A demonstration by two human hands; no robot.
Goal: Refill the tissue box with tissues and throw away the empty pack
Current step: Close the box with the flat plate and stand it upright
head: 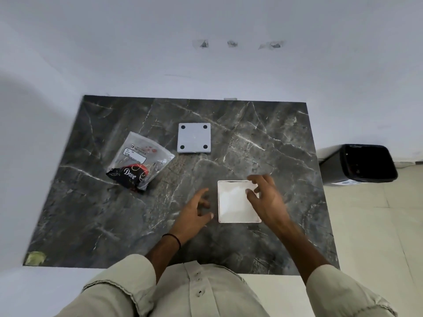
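A white square tissue box (231, 202) stands open on the dark marble table (114, 225), with white tissues filling it. My right hand (266, 197) hovers over the box's right side, fingers spread and holding nothing. Just left of the box my left hand (194, 211) rests low over the table, fingers apart and empty. The box's grey base plate (194, 137) with black feet at its corners lies upside down farther back. A flattened clear plastic pack (140, 160) with a black and red label lies at the left.
A black bin (364, 163) stands on the tiled floor to the right of the table. The table's back edge is against a pale wall. A small greenish scrap (35, 258) sits at the table's near left corner.
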